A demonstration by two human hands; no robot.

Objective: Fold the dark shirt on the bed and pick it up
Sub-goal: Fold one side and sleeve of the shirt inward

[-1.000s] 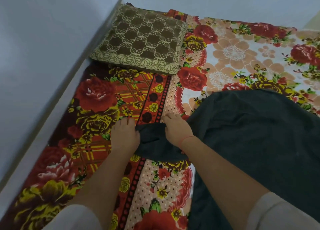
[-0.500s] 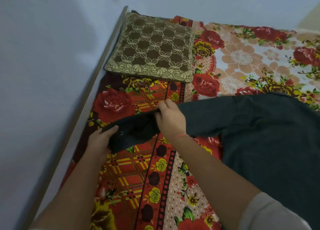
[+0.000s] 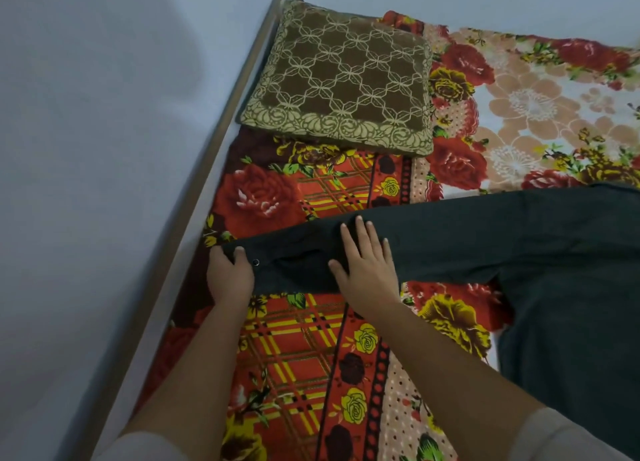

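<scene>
Our left hand pinches the cuff of the dark shirt, spread across the bed; our right hand presses its sleeve, open and flat. Letting go may rumple it

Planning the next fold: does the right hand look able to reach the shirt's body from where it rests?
Probably yes: the right hand lies flat on the sleeve, and the shirt's body spreads just to its right, nothing between.

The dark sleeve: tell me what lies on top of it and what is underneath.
On the dark sleeve the right hand lies flat, while the left hand grips its cuff end. Underneath is the floral bedsheet; the part it covers is hidden.
</scene>
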